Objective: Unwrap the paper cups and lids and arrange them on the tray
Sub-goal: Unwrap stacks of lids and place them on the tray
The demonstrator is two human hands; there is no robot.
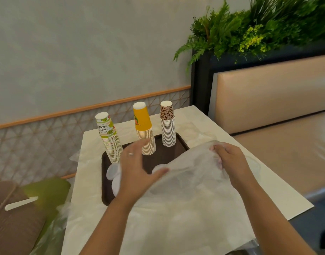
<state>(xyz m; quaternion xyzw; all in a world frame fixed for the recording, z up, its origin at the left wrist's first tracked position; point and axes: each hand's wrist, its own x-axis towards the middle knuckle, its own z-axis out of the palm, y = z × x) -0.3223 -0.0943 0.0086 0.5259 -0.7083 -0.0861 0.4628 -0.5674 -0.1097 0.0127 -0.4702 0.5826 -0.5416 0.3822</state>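
Three upside-down stacks of paper cups stand on a dark brown tray: a lime-print stack at left, an orange stack in the middle, a leopard-print stack at right. White lids lie on the tray's left part, and another lid shows beside my thumb. My left hand hovers over the tray with fingers spread, its thumb at the edge of a clear plastic bag. My right hand grips the bag's upper edge. The bag's contents are too blurred to make out.
The tray sits on a white marble table against the wall. A beige bench seat runs along the right, with a planter of green ferns behind it. Left of the table lie crumpled plastic wrap, a green item and a brown bag.
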